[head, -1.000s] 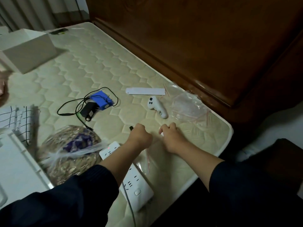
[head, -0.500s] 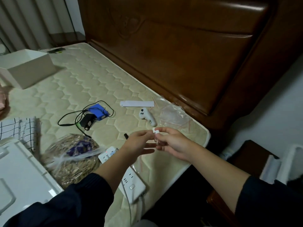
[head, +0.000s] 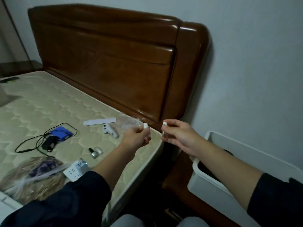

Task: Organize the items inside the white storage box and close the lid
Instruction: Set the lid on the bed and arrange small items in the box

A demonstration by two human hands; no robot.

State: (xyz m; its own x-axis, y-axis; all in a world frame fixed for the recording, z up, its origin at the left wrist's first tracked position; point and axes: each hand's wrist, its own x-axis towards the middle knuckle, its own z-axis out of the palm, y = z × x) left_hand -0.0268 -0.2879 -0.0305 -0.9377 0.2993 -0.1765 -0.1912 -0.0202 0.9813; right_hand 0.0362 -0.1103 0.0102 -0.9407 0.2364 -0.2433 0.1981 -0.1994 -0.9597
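Note:
My left hand is raised above the mattress corner, fingers closed on a small white-capped bottle. A short way to the right, my right hand pinches a second small white-capped bottle over the gap between bed and nightstand. The two hands are apart. The white storage box stands open on the wooden nightstand at the lower right, below my right forearm; its inside is dark and mostly hidden.
On the mattress lie two nail polish bottles, a white controller, a blue box with a black adapter and cable, a power strip, a filled plastic bag, a paper strip. The wooden headboard stands behind.
Both hands rose from the mattress holding small white-capped bottles and moved apart. The view swung right, bringing the white storage box into sight.

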